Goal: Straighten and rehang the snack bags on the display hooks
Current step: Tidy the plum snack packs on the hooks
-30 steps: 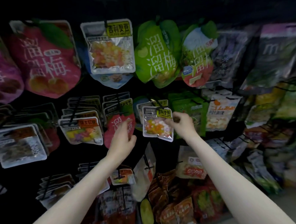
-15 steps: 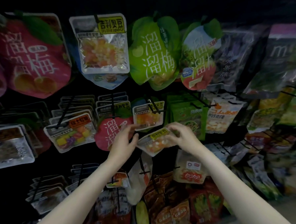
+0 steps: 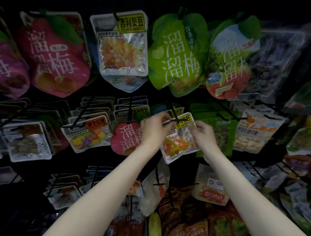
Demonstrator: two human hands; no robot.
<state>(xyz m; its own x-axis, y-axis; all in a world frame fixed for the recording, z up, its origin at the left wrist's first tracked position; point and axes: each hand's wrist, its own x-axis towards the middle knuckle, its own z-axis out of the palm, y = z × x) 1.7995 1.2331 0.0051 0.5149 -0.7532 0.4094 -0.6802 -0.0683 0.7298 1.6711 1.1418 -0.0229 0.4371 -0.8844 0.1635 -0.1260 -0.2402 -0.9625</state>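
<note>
A small clear snack bag (image 3: 179, 145) with a yellow label and colourful sweets inside sits at the tip of a black display hook (image 3: 174, 115) in the middle row. My left hand (image 3: 154, 130) pinches the bag's top left edge by the hook's crossbar. My right hand (image 3: 203, 135) grips the bag's right side below the yellow label. The bag stands upright and faces me, with its top at the hook. Whether the hook passes through the bag's hole is hidden by my fingers.
A red plum bag (image 3: 126, 137) hangs just left of my left hand, and green bags (image 3: 218, 130) hang to the right. Large bags (image 3: 176, 57) fill the top row. More black hooks (image 3: 156, 173) and packets crowd the rows below.
The bag was off the hook and tilted flat in both hands half a second ago. Now it is raised upright against the hook's tip, and both hands have moved up with it.
</note>
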